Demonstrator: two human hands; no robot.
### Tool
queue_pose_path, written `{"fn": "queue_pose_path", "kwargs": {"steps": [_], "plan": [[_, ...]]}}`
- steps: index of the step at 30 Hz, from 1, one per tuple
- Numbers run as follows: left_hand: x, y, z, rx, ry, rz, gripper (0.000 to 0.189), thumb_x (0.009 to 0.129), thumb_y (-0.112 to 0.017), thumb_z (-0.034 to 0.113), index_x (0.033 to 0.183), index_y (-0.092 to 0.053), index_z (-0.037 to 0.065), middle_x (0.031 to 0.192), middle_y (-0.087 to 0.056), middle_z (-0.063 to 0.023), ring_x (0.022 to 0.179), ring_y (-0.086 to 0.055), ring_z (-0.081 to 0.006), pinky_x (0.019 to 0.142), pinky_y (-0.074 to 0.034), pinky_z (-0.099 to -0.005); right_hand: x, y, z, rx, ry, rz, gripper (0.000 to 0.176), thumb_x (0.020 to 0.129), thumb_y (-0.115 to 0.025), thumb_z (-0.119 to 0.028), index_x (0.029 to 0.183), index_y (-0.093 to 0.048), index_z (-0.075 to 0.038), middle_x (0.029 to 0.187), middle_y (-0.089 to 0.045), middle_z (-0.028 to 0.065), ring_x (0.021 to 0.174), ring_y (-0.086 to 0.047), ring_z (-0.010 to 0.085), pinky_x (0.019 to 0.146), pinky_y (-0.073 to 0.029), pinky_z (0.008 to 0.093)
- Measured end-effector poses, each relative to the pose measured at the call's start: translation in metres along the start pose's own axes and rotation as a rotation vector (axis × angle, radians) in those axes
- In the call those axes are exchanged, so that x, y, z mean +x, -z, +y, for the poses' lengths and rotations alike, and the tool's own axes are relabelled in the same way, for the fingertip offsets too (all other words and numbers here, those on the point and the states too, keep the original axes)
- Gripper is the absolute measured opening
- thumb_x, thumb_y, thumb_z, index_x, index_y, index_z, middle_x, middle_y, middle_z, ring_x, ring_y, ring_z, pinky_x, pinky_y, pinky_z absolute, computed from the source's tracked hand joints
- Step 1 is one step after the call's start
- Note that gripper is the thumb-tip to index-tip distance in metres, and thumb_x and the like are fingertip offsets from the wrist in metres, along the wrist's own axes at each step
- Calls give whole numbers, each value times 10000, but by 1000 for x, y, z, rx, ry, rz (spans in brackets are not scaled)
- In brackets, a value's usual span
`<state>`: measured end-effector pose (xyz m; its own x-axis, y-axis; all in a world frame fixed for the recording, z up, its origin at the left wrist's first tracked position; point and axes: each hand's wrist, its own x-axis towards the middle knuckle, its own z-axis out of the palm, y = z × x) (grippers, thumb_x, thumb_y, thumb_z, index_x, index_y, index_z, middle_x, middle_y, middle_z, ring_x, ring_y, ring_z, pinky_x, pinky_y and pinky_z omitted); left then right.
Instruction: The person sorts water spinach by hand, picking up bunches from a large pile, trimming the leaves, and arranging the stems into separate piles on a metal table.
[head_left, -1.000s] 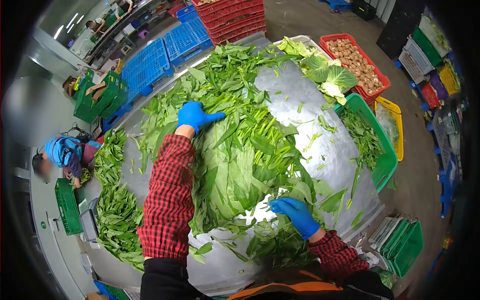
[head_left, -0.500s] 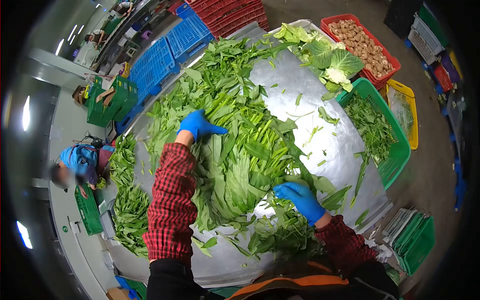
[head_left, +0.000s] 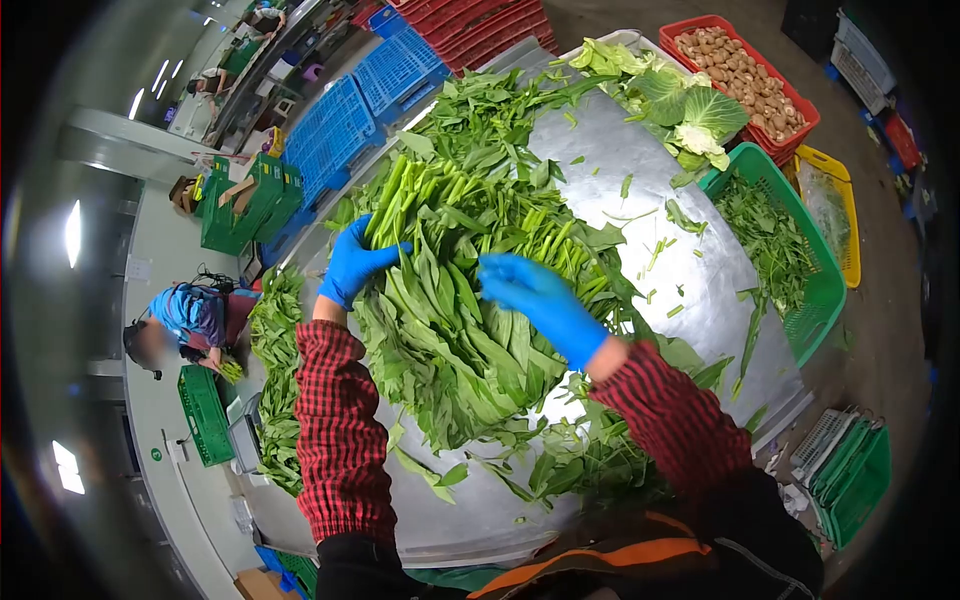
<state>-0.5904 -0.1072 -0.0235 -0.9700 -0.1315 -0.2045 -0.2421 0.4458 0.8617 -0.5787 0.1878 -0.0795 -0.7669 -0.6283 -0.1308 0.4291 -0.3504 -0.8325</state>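
Observation:
My left hand (head_left: 362,262), in a blue glove, wraps its thumb and fingers round a bunch of leafy greens (head_left: 415,215) with pale cut stems pointing up and away. The greens look like water spinach. Above the pile's middle is my right hand (head_left: 535,300), also blue-gloved, its fingers stretched out toward the bunch; nothing shows in it. Under both hands lies a big heap of the same long-leaved greens (head_left: 450,350), stems mostly toward the far side. Loose leaves (head_left: 590,460) lie nearer my body on the metal table (head_left: 590,140).
On the right stand a green basket of greens (head_left: 825,310), a yellow crate (head_left: 850,260) and a red crate of mushrooms (head_left: 805,100). Cabbage leaves (head_left: 690,110) lie by the far edge. Blue crates (head_left: 330,140) line the left. A co-worker (head_left: 195,315) handles greens at far left.
My left hand has shifted left and now lifts a bunch, stems raised. My right hand has moved up and left from the loose leaves to over the pile. The view has shifted slightly.

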Motion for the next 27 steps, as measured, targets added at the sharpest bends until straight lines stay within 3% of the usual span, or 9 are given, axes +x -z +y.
{"fn": "queue_pose_path", "kwargs": {"steps": [6, 11, 13, 15, 16, 19, 22, 23, 27], "plan": [[-31, -9, 12, 171, -83, 115, 789, 683, -857, 198, 1300, -446, -73, 1173, -600, -136, 1031, -598, -180, 894, -501, -317, 71, -39, -2, 135, 106, -34, 428, 865, -655, -186, 1238, -532, -14, 1127, -610, 66, 1027, -577, 144, 926, -441, 276], [-86, -19, 51, 139, -120, -1, 1177, 570, -915, 152, 1441, -153, -63, 1369, -435, -175, 1252, -444, -232, 1058, -370, -359, 53, -78, -7, 111, 188, 2, 382, 853, -652, -183, 1183, -552, -20, 1045, -624, 52, 947, -567, 124, 852, -454, 279], [-105, -32, 39, 142, -164, 186, 1083, 607, -867, 66, 1438, -177, -10, 1288, -511, -158, 1136, -534, -229, 978, -436, -339, 35, -108, 0, -118, 400, -6, 439, 846, -659, -219, 1208, -491, -36, 1084, -570, 67, 950, -542, 125, 817, -459, 301], [-111, -31, 10, 260, -206, 361, 708, 722, -748, 30, 1333, -390, 13, 1144, -610, -109, 944, -618, -214, 845, -492, -337, 11, -137, -3, -335, 551, 42, 548, 804, -667, -212, 1240, -426, 15, 1200, -479, 177, 1039, -530, 295, 873, -457, 389], [-110, -25, 0, 259, -199, 361, 708, 722, -748, 30, 1333, -390, 13, 1144, -610, -109, 944, -618, -214, 845, -492, -337, 4, -144, -3, -569, 679, 116, 602, 784, -664, -221, 1260, -398, 33, 1260, -431, 236, 1092, -511, 386, 898, -458, 423], [-106, -8, -13, 242, -362, 487, 352, 776, -702, 123, 1093, -605, 5, 1009, -662, -90, 892, -626, -200, 808, -487, -334, 2, -149, -5, -581, 683, 20, 605, 779, -658, -208, 1263, -396, 45, 1216, -459, 254, 1086, -496, 435, 943, -422, 441], [-120, 21, -18, 79, -149, 493, 298, 725, -662, 43, 1018, -632, -8, 948, -668, -81, 816, -635, -165, 721, -512, -316, 9, -131, 11, -542, 777, -48, 431, 800, -644, -193, 1161, -523, 9, 1177, -506, 232, 1105, -499, 404, 938, -418, 433], [-124, 23, -20, -135, -297, 545, 260, 703, -645, 25, 960, -648, -11, 916, -667, -69, 773, -631, -154, 676, -516, -305, 15, -123, 22, -597, 802, 47, 370, 802, -632, -180, 1122, -558, -10, 1177, -512, 218, 1112, -496, 392, 943, -412, 442], [-164, 66, -46, -97, -253, 741, 285, 744, -710, 21, 1018, -633, 7, 956, -643, -53, 832, -592, -158, 783, -486, -308, 51, -62, 68, -1273, 677, 116, 476, 826, -608, -329, 1182, -557, -18, 1250, -532, 176, 1203, -458, 353, 1005, -346, 472]]}}
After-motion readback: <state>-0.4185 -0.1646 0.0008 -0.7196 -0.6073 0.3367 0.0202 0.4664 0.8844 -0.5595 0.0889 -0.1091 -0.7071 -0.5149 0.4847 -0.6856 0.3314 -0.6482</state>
